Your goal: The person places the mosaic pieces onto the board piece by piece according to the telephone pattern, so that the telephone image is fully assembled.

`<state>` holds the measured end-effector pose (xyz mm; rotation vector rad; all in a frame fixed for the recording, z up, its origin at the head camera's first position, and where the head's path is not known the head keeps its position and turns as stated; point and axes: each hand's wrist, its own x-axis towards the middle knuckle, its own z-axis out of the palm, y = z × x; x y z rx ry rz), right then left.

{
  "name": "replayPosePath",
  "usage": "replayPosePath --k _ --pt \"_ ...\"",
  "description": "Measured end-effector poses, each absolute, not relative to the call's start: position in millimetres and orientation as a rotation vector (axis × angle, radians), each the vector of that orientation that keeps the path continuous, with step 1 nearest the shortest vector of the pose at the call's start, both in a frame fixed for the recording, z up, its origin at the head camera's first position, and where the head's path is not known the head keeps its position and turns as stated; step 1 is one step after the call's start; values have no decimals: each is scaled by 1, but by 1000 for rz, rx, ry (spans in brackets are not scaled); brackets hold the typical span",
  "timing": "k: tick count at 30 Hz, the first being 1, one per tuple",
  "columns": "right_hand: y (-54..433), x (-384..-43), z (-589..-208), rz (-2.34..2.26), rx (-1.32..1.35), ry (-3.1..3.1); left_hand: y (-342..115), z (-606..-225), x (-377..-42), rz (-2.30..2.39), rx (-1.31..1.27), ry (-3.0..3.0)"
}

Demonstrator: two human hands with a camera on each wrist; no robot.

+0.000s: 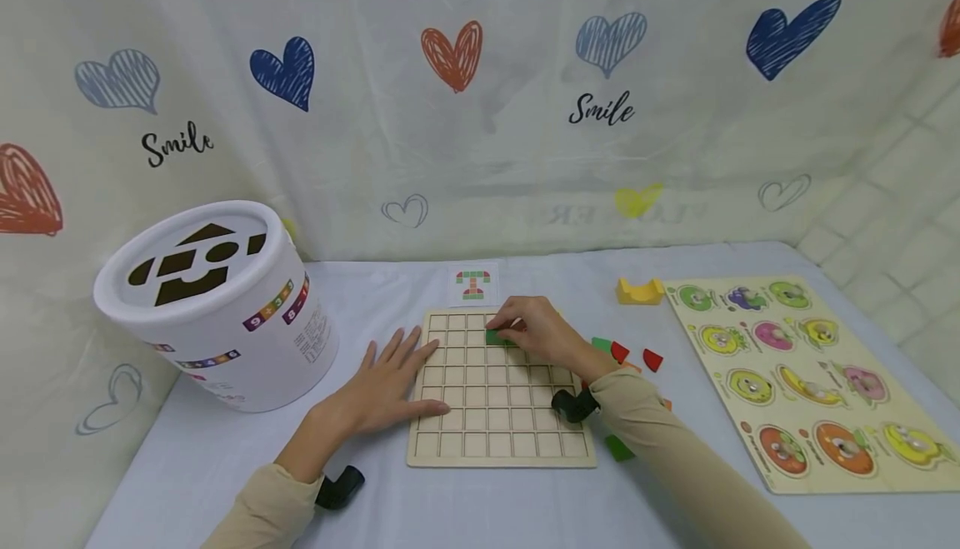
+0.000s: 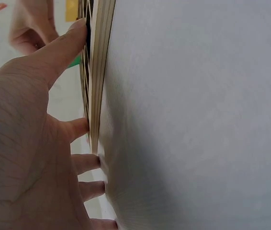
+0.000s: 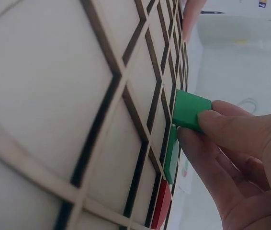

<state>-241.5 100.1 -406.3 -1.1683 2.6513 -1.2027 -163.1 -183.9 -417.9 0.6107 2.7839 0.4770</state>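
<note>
A wooden grid board (image 1: pixel 487 416) lies on the table in front of me. My right hand (image 1: pixel 534 328) pinches a green square block (image 1: pixel 495 336) over a cell near the board's far edge. In the right wrist view the green block (image 3: pixel 189 110) is tilted at the grid (image 3: pixel 78 120), next to a seated green piece (image 3: pixel 171 155) and a red piece (image 3: pixel 160 206). My left hand (image 1: pixel 386 386) lies flat with straight fingers on the board's left edge; the left wrist view shows its fingers (image 2: pixel 85 163) against the board edge (image 2: pixel 99 72). A pattern card (image 1: pixel 473 284) lies beyond the board.
A white shape-sorter bucket (image 1: pixel 217 303) stands at the left. A fruit peg puzzle (image 1: pixel 806 374) lies at the right, a yellow arch block (image 1: pixel 640 291) behind it. Loose red (image 1: pixel 652 359) and green (image 1: pixel 618 447) pieces lie by the board's right side.
</note>
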Motion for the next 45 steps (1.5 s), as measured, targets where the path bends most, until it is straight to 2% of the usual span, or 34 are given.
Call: replayPosePath --k 22,45 --pt "96 -242 -396 -884 -1352 2765 -182 -419 -164 478 623 2804" --pt "86 -239 -400 -720 -1247 2782 -183 -416 -163 480 613 2793"
